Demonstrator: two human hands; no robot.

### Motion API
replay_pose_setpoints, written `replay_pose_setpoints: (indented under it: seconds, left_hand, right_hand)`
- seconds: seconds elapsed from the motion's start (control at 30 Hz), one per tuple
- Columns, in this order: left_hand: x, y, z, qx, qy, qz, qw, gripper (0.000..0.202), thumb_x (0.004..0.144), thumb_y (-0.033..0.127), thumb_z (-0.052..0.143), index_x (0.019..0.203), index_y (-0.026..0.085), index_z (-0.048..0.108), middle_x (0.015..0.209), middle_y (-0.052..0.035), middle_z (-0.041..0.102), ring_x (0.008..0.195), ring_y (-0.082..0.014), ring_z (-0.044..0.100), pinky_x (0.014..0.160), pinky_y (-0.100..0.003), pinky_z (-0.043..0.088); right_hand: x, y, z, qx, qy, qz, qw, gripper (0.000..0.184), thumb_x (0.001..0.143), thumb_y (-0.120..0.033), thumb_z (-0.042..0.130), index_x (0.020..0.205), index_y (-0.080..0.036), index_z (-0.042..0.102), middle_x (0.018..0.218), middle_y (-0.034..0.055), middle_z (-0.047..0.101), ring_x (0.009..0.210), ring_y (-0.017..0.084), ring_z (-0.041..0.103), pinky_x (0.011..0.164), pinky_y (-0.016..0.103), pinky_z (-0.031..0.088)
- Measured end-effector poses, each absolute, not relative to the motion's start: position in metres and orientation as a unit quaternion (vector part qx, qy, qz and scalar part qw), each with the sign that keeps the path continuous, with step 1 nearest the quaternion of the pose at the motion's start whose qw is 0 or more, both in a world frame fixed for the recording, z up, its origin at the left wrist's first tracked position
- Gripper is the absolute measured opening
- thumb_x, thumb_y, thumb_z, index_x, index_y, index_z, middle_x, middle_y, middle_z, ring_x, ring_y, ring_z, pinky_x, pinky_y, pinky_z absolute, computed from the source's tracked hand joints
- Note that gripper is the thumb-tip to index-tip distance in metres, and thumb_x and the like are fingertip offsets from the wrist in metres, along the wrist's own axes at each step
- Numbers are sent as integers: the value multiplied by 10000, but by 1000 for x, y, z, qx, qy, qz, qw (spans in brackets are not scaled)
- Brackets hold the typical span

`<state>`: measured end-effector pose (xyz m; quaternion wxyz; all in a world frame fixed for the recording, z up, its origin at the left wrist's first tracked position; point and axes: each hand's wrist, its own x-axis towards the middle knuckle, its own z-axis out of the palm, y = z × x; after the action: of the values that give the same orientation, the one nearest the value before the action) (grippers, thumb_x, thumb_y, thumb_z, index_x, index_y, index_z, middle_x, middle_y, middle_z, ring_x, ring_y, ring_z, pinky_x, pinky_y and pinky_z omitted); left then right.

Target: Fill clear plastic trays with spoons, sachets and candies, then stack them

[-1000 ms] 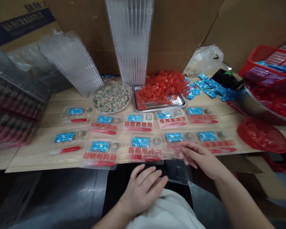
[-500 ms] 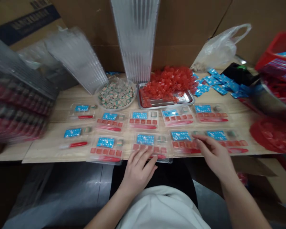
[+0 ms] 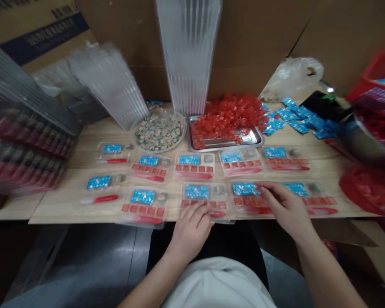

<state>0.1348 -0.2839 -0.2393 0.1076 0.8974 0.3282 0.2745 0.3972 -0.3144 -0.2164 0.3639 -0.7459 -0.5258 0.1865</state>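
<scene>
In the front row, the fingers of my left hand (image 3: 192, 231) lie bent over the lower part of a clear plastic tray (image 3: 228, 201), covering some of its red squares. This tray holds a blue packet (image 3: 196, 191), a small striped square piece, a row of red squares and a red stick. My right hand (image 3: 290, 211) has thumb and forefinger pinched together above the upper part of the neighbouring tray (image 3: 231, 209). Its fingertips overlap the blue packet (image 3: 244, 188) there and hide the small-piece compartment. Whatever the pinch holds is too small to make out.
Behind the trays are a round dish of striped square pieces (image 3: 160, 130), a metal tray (image 3: 255, 139) heaped with red-wrapped pieces, and loose blue packets (image 3: 298, 115). Stacked clear trays (image 3: 191, 55) stand upright. Filled stacks (image 3: 25, 149) stand left; a red basket (image 3: 364, 79) sits right.
My left hand's fingers have drawn closer together and shifted slightly right on the tray. My right fingertips have moved slightly left, over the blue packet's edge. The whole view has shifted a little.
</scene>
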Motion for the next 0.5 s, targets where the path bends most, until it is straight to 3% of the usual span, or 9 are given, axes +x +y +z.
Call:
replay_pose_setpoints:
  seconds: [0.13, 0.3, 0.5]
  left_hand:
    - [133, -282, -236, 906, 319, 257, 109, 62, 829, 164, 546, 835, 190, 602, 1134, -53, 652, 1108, -228, 567, 931, -433, 464]
    - [132, -276, -239, 908, 320, 244, 116, 104, 827, 166, 526, 887, 199, 604, 1144, -65, 645, 1087, -232, 583, 887, -436, 504]
    - [134, -274, -239, 905, 332, 231, 133, 84, 822, 186, 538, 875, 206, 600, 1145, -64, 640, 1066, -238, 591, 877, -438, 513]
  right_hand:
    - [411, -281, -213, -728, -582, 156, 328, 205, 854, -318, 483, 954, -227, 638, 888, 59, 658, 740, 188, 613, 626, 300, 474]
    - [420, -179, -209, -703, -673, 74, 218, 174, 839, -185, 480, 895, -196, 644, 934, 77, 643, 841, 190, 600, 764, 306, 457]
    - [413, -96, -218, -694, -695, 73, 176, 148, 678, -78, 647, 803, -155, 628, 868, 99, 640, 904, 235, 569, 832, 337, 419]
